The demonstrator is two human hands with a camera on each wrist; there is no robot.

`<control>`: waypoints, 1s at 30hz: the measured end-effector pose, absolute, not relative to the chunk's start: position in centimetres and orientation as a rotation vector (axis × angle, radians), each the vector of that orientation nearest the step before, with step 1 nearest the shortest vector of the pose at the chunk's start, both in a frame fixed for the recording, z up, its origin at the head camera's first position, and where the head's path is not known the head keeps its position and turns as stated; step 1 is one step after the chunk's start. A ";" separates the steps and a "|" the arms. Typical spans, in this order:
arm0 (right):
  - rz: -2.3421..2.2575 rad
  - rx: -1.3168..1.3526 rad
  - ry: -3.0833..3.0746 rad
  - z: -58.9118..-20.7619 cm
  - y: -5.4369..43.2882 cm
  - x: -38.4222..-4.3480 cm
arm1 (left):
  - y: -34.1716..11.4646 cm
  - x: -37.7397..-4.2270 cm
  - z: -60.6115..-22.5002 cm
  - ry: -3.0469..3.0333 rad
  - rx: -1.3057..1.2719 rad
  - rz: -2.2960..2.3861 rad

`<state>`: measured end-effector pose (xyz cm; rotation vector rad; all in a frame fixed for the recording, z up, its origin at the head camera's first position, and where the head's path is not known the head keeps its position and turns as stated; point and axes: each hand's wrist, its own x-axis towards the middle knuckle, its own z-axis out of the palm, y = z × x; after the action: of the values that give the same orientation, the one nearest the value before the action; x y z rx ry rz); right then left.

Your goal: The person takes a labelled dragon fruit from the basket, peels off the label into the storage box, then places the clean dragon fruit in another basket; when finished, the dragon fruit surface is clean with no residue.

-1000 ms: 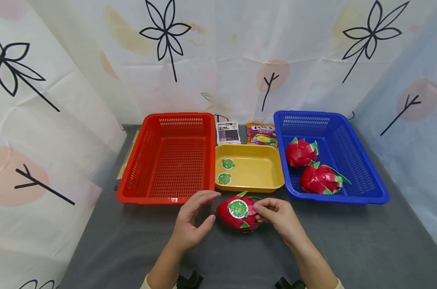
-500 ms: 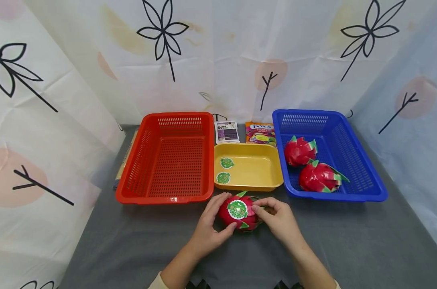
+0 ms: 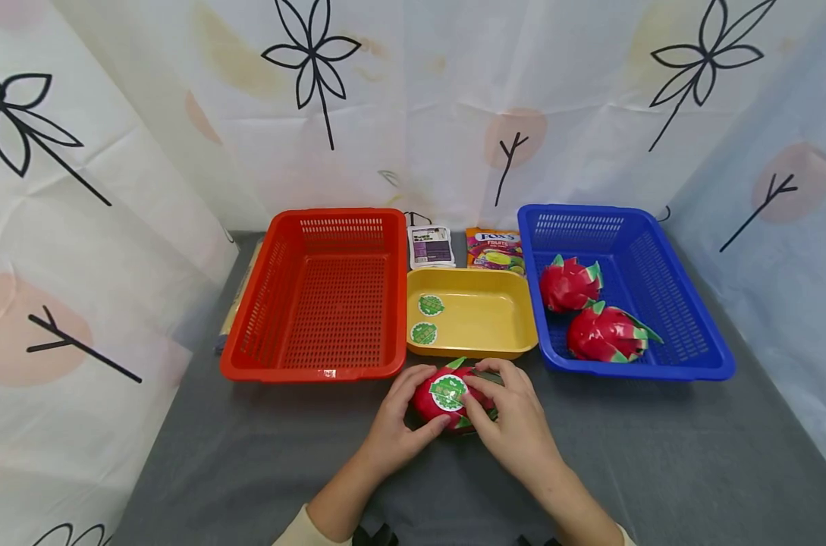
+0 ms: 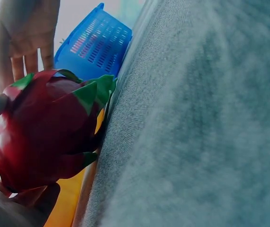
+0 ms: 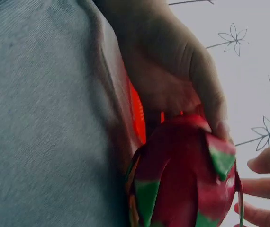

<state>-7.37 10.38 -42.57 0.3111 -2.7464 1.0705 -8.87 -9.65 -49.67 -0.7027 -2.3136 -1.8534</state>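
A red toy dragon fruit (image 3: 423,400) with green leaf tips lies on the grey table in front of the yellow tray, a round green-and-white sticker (image 3: 447,393) on its upper side. My left hand (image 3: 397,428) grips the fruit from the left, thumb at the front and fingers at the back. From the other side my right hand (image 3: 518,425) touches the sticker's right edge with its thumb and fingertips, its fingers fairly straight. The right wrist view shows the fruit's leafy end (image 5: 177,179); the sticker's face is hidden there.
A red basket (image 3: 329,373) stands at the left. The yellow tray (image 3: 481,318) holds two more round stickers (image 3: 431,305). At the right, a blue basket (image 3: 686,303) holds two dragon fruits (image 3: 605,335). Behind the tray are a candy bag (image 3: 494,250) and a white-and-purple pack (image 3: 431,246).
My left hand has moved right and taken hold of the dragon fruit. My right hand has shifted left and opened its pinch, its fingertips now on the sticker's right side.
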 end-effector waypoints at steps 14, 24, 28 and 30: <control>1.361 -0.045 -2.777 -41.5 9.3 -8.2 | -9.9 -8.8 -49.9 -2.311 -0.743 -1.836; 1.444 0.075 -2.638 -41.3 9.1 -7.7 | -9.8 -9.0 -50.0 -2.293 -0.727 -1.850; 1.567 0.093 -2.589 -40.0 9.2 -7.4 | -9.6 -8.9 -49.7 -2.283 -0.712 -1.837; 1.633 0.088 -2.580 -39.2 9.3 -7.5 | -9.6 -8.7 -48.9 -2.285 -0.702 -1.842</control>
<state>-7.50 9.30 -39.17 0.0881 -2.5800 1.6329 -8.71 -9.59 -48.89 -0.7017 -2.2846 -1.8416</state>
